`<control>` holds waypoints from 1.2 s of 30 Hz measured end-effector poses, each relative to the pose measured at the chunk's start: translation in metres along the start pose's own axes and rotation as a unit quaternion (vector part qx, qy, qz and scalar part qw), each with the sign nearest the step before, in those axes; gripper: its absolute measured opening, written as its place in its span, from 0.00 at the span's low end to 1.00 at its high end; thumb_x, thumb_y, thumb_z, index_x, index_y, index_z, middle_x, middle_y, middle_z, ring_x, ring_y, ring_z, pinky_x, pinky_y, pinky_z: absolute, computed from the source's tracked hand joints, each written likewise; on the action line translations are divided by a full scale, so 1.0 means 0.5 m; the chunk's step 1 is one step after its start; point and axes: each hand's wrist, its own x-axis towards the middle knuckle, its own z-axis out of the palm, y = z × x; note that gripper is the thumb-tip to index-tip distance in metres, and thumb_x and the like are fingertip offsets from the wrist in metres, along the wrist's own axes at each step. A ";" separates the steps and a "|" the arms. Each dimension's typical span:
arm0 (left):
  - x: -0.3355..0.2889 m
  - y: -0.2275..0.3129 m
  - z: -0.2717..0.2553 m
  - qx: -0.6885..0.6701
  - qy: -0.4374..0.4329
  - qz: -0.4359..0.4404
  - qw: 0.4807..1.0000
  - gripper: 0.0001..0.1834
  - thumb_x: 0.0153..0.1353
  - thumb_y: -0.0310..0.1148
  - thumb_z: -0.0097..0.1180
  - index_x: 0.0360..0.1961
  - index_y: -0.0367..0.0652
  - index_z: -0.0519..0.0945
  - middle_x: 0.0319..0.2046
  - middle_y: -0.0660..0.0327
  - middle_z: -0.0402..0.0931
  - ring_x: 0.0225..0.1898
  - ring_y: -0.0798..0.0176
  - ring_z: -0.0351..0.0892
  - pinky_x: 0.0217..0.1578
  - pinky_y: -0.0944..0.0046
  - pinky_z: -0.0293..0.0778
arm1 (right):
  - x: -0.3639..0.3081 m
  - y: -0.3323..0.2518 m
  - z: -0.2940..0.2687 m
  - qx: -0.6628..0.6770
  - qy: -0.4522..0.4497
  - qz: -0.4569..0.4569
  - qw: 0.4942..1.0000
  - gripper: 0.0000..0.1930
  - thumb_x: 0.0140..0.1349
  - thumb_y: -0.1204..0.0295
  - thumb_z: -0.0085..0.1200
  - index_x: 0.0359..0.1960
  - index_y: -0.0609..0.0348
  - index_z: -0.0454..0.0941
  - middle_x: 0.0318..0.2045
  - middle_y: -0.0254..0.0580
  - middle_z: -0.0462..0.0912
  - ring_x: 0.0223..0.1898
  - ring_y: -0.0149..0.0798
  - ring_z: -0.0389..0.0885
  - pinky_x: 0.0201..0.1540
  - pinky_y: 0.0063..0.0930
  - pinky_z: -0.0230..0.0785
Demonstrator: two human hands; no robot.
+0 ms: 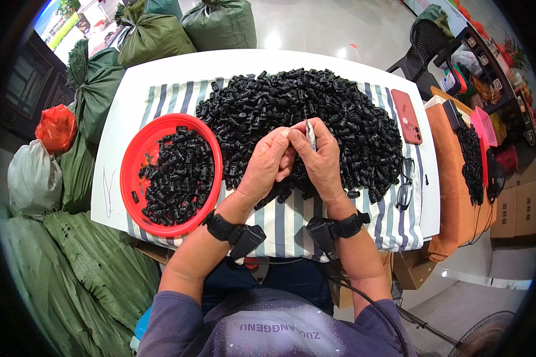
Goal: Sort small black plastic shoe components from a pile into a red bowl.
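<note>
Both my hands meet above the front of a large heap of small black plastic parts (304, 89). My left hand (267, 162) is closed in a pinch, its fingertips touching those of the other hand; what it holds is too small and hidden to name. My right hand (321, 157) is closed around a slim, pointed silver tool (310, 135), whose thin tip points away from me. Its exact kind is not clear. To the left of the heap stands a round red plastic basin (129, 172) partly filled with similar black parts.
A striped cloth (286, 229) covers much of the white table (114, 160). On the right lie a red phone (406, 116) and eyeglasses (405, 183). Green sacks (95, 262) crowd the left side. A black chair (423, 50) stands at the far right, cardboard boxes (518, 208) at the right.
</note>
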 end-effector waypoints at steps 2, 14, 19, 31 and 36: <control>0.001 0.001 0.002 0.003 -0.002 -0.006 1.000 0.16 0.69 0.44 0.39 0.37 0.42 0.72 0.17 0.73 0.58 0.15 0.82 0.53 0.11 0.81 0.54 | 0.001 0.001 -0.004 -0.010 0.005 -0.006 1.000 0.10 0.60 0.65 0.56 0.30 0.59 0.74 0.20 0.30 0.73 0.22 0.21 0.67 0.25 0.19 0.62; -0.010 0.035 -0.008 -0.039 0.092 -0.010 0.995 0.18 0.69 0.45 0.36 0.25 0.46 0.66 0.14 0.71 0.56 0.10 0.76 0.51 0.11 0.76 0.48 | 0.006 -0.014 -0.011 -0.082 0.044 -0.037 0.995 0.09 0.60 0.66 0.56 0.30 0.59 0.74 0.20 0.36 0.76 0.20 0.27 0.73 0.23 0.23 0.63; -0.063 0.083 -0.032 -0.159 0.122 0.027 0.979 0.17 0.70 0.45 0.34 0.27 0.48 0.65 0.14 0.71 0.56 0.10 0.75 0.53 0.09 0.76 0.50 | -0.007 -0.013 -0.008 -0.314 -0.041 -0.092 0.944 0.10 0.54 0.63 0.59 0.33 0.52 0.75 0.25 0.40 0.79 0.25 0.45 0.79 0.25 0.33 0.69; -0.251 0.105 -0.183 -0.343 0.172 0.027 0.923 0.18 0.68 0.40 0.39 0.49 0.38 0.71 0.17 0.70 0.59 0.12 0.76 0.55 0.10 0.76 0.52 | -0.015 -0.006 0.013 -0.360 -0.089 -0.090 0.924 0.11 0.54 0.62 0.58 0.34 0.53 0.74 0.27 0.43 0.80 0.30 0.50 0.79 0.29 0.38 0.70; -0.353 0.122 -0.161 -0.193 0.292 0.153 0.924 0.13 0.68 0.41 0.39 0.38 0.45 0.73 0.15 0.70 0.60 0.11 0.74 0.57 0.11 0.75 0.54 | -0.015 -0.006 0.004 -0.346 -0.078 -0.069 0.932 0.12 0.57 0.60 0.57 0.35 0.54 0.76 0.24 0.45 0.79 0.26 0.48 0.79 0.28 0.35 0.68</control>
